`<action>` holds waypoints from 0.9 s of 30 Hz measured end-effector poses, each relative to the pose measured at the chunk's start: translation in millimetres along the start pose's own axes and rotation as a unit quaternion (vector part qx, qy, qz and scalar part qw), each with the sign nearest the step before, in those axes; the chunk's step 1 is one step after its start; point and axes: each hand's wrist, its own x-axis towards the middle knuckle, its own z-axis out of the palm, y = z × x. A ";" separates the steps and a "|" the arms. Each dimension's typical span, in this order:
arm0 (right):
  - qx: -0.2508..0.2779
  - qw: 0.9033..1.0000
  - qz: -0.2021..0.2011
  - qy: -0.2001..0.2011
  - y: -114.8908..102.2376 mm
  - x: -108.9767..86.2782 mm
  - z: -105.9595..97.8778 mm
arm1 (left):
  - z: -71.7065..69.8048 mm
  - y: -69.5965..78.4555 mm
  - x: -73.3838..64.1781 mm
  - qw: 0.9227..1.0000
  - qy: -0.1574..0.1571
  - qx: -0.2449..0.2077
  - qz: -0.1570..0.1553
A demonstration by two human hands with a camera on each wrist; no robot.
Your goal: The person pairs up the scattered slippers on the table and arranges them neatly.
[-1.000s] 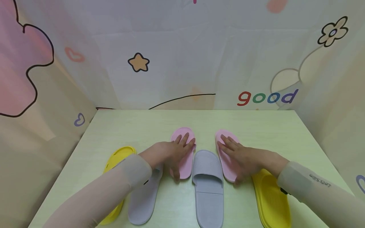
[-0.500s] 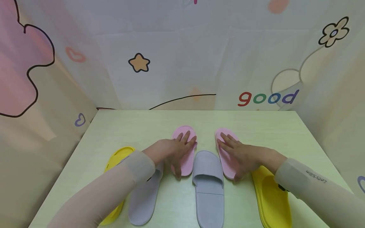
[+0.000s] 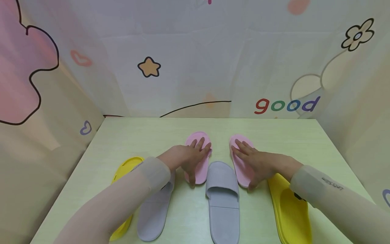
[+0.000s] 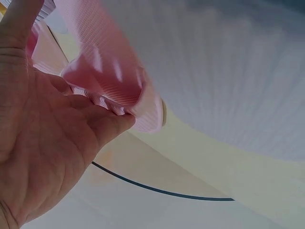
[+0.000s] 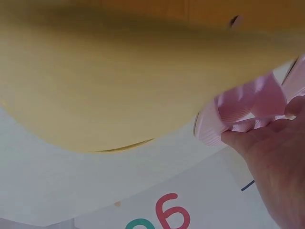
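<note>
A pair of pink slippers lies on the table, toes pointing away, under the two hands. My left hand (image 3: 195, 156) is laid over the left pink slipper (image 3: 201, 173), its fingers extended toward the toe and its thumb beside the heel part. On the right pink slipper (image 3: 243, 171) rests my right hand (image 3: 256, 161), fingers likewise stretched out and thumb by the heel end. In the left wrist view the fingertips touch the edge of the pink strap (image 4: 102, 52). The right wrist view has the fingertips against the other pink slipper (image 5: 252, 100).
One grey slipper (image 3: 223, 210) stands between the pink ones, nearer the body; another grey slipper (image 3: 153, 215) is partly under the left forearm. A yellow slipper (image 3: 126, 166) lies at far left, and a second yellow slipper (image 3: 290, 213) beneath the right sleeve. A printed curtain (image 3: 195, 67) encloses the table.
Both hands have slid the pink slippers farther away across the table, the left one also slightly to the right. The grey and yellow slippers have stayed in place.
</note>
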 end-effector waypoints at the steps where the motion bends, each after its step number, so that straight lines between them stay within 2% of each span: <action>1: 0.000 1.000 -0.001 0.000 0.4 0.9 0.0 | -0.4 -0.4 0.9 1.000 0.000 -0.002 0.000; 18: -0.009 1.000 0.002 -0.001 1.5 9.9 -4.6 | -6.1 -6.3 13.8 1.000 0.002 -0.006 0.006; 27: -0.011 1.000 0.008 -0.004 0.8 12.2 -8.6 | -10.0 -7.1 14.0 1.000 0.004 -0.003 0.008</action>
